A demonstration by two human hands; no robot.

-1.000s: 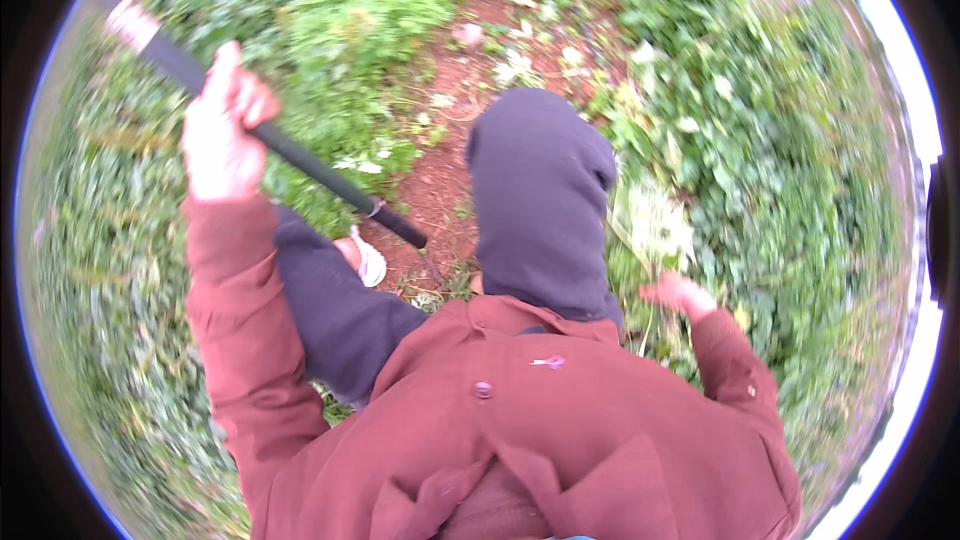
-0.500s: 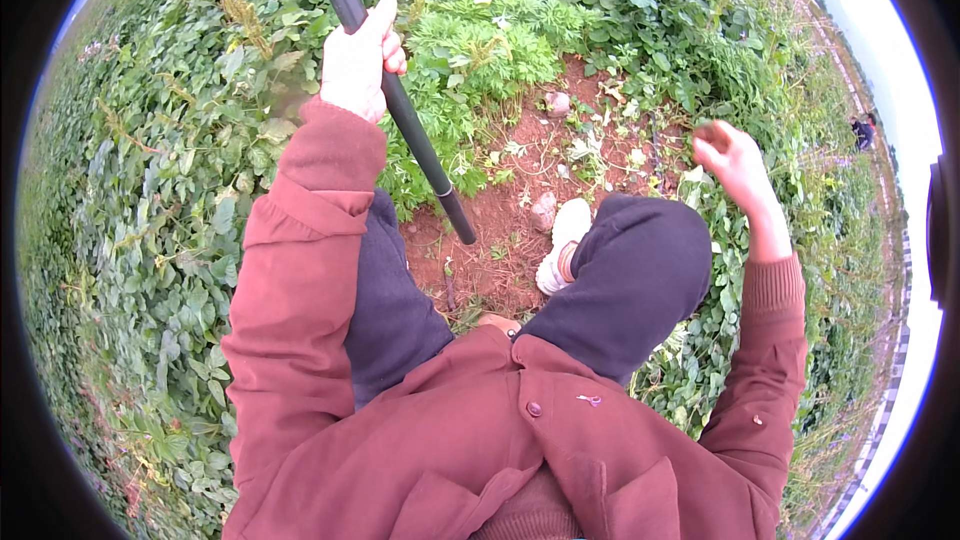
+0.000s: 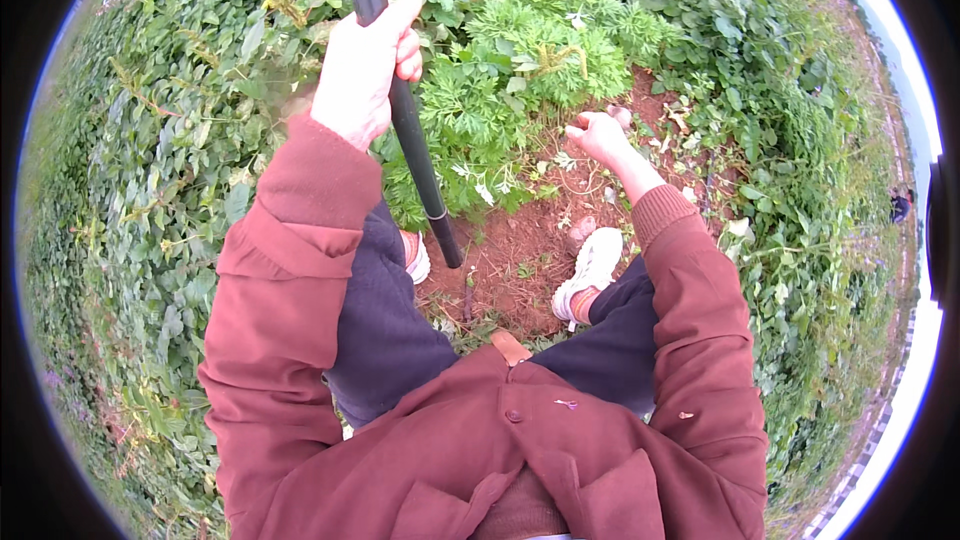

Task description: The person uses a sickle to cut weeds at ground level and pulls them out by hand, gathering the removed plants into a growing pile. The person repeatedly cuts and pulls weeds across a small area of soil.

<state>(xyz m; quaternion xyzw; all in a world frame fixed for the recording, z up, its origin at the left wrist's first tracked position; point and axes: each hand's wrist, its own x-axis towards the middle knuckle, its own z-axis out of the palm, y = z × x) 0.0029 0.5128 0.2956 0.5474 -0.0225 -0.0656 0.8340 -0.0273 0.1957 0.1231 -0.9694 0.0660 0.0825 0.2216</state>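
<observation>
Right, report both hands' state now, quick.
Left hand: closed around the black pole.
Right hand: loosely curled, nothing visibly held; whether fully shut cannot be told.

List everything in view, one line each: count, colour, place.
Long slim pole: one, black, left of centre
Feathery-leaved plants: several, bright green, top centre
Broad-leaved plants: many, green, both sides
Bare soil: one patch, reddish-brown, centre
Rounded lumps: at least two, pinkish, on the soil
Distant person: one, dark-clothed, right edge
Sky strip: one, whitish, right rim
Shoes: two, white, on the soil
Loose trousers: one pair, dark navy, lower centre
Buttoned cloth jacket: one, maroon, bottom
Left hand: one, bare, wrapped around the pole
Right hand: one, bare, right of centre, fingers curled
</observation>
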